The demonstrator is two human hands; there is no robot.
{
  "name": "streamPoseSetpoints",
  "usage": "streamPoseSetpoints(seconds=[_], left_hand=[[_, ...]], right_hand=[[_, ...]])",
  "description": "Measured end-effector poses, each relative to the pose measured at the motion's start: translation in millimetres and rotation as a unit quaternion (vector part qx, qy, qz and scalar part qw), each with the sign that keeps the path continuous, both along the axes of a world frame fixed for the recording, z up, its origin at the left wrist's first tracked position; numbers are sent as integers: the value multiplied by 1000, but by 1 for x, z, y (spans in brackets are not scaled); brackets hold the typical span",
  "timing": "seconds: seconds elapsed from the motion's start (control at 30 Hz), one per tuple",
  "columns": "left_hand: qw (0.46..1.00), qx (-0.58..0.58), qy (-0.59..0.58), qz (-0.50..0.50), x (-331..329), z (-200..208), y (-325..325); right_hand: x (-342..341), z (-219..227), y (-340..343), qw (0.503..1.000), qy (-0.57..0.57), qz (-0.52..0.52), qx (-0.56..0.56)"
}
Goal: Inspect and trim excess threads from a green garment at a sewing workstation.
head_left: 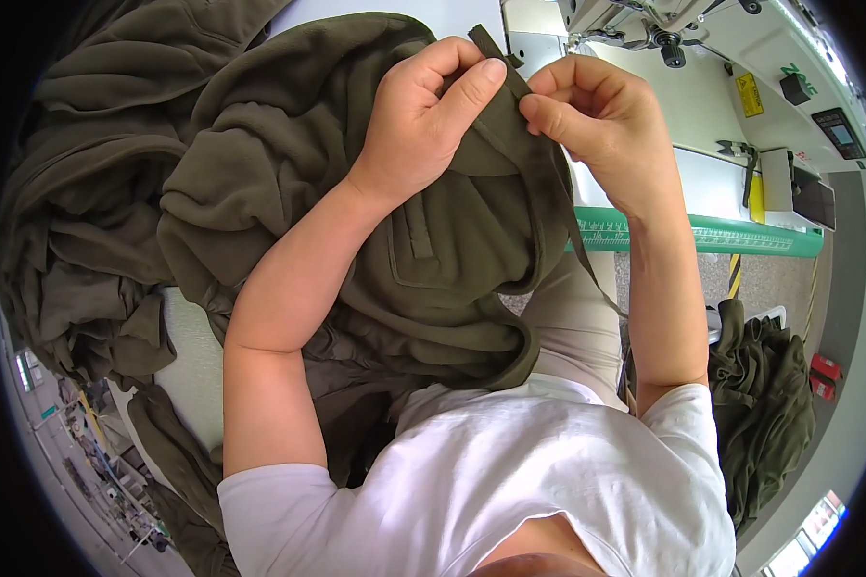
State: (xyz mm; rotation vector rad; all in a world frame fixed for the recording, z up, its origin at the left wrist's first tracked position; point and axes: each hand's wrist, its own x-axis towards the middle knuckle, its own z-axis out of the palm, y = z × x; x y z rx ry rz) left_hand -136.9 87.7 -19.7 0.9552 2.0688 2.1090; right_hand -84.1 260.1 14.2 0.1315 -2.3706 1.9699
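A dark olive fleece garment [462, 212] is spread over my lap and the table edge, with a stitched pocket-like patch on its front. My left hand [419, 125] is closed on the garment's upper edge, thumb pressed against curled fingers. Just to its right, my right hand [597, 120] pinches a narrow dark fabric strip [555, 188] along that same edge between thumb and fingertips. The strip's loose end hangs past the garment toward my thigh. A short end of it sticks up between the two hands.
Beyond my hands stands a sewing machine [669, 43] with a small control screen [837, 133]. A green ruler strip [722, 234] runs along the table's front edge. More olive fabric [96, 183] is heaped at left, and another pile [765, 404] lies low on the right.
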Motion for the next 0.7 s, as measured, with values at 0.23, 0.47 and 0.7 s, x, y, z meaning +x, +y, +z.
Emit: streamPoseSetpoints(seconds=[0.23, 0.47, 0.7], left_hand=[[999, 27, -18, 6, -5, -3, 0], [999, 2, -7, 31, -4, 21, 2], [998, -30, 52, 20, -5, 4, 0]], right_hand=[[-5, -5, 6, 998, -28, 10, 47], [-4, 11, 6, 997, 16, 13, 73], [1, -12, 8, 992, -47, 117, -25]])
